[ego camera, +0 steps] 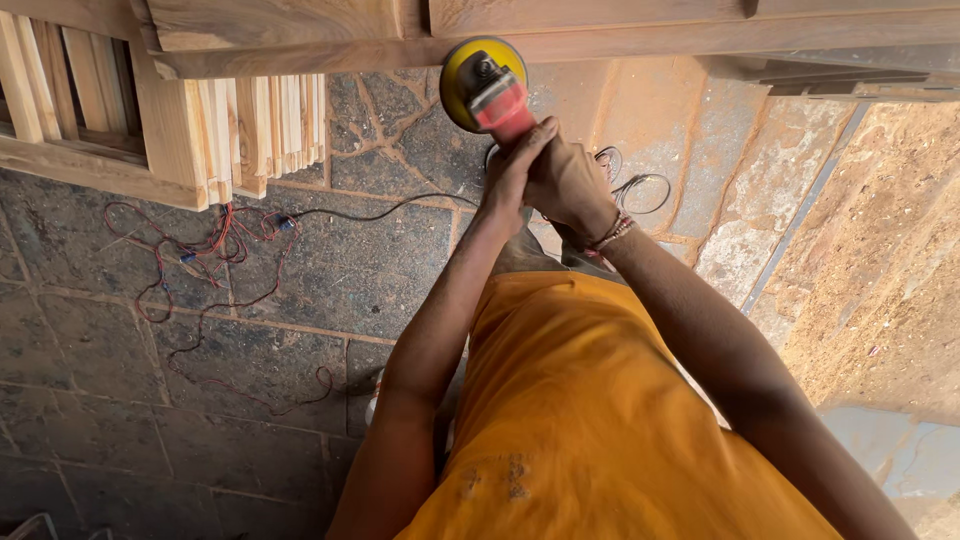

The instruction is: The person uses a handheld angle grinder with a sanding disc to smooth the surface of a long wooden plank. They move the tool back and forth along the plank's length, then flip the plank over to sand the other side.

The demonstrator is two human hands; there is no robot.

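A red power sander (493,100) with a round yellow disc (460,75) is pressed against the edge of a long wooden beam (620,40) at the top of the view. Both hands grip the tool's body. My left hand (510,170) wraps it from the left side, and my right hand (572,185), with a thread band on the wrist, clasps it from the right. My orange shirt fills the lower middle.
A wooden frame with slats (180,120) stands at the upper left. Tangled red wire (200,250) and a black cable (380,210) lie on the dark stone floor (300,280). Sandy ground (880,260) runs along the right.
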